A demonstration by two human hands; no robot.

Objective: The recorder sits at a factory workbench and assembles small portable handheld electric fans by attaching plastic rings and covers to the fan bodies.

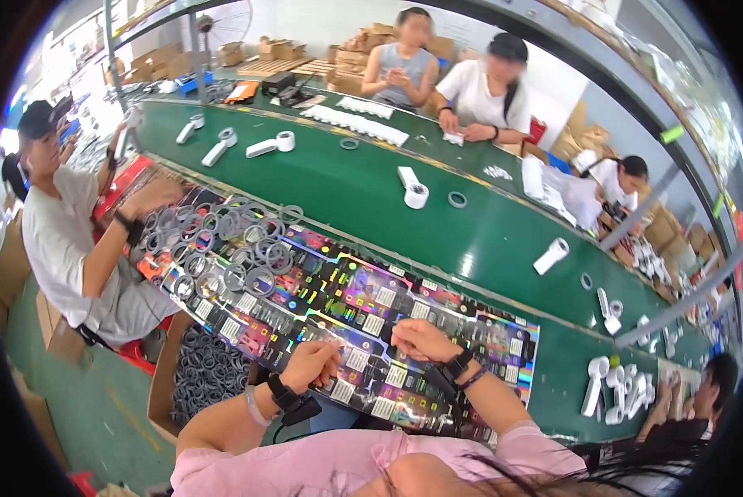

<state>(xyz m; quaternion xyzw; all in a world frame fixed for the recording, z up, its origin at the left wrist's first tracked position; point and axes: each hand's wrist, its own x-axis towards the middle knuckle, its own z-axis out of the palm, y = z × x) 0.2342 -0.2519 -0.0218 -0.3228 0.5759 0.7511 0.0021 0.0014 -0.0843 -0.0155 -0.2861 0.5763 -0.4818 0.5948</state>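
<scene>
Printed surface (350, 286) bore grey rings (265, 248) by left edge; your left hand (312, 365), right hand (423, 340) curled, grasp unclear; bumps risked spills.

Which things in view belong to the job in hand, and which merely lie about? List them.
Likely in the job:
- printed sheets, under left hand and right hand
- grey rings on them and in the carton
- white handled parts

Seemingly lying about:
- wooden pallets at the back
- brown boxes there

Both forearms (224, 424) reach forward, the left hand (313, 364) and right hand (422, 340) apart, fingers (331, 361) curled.
</scene>
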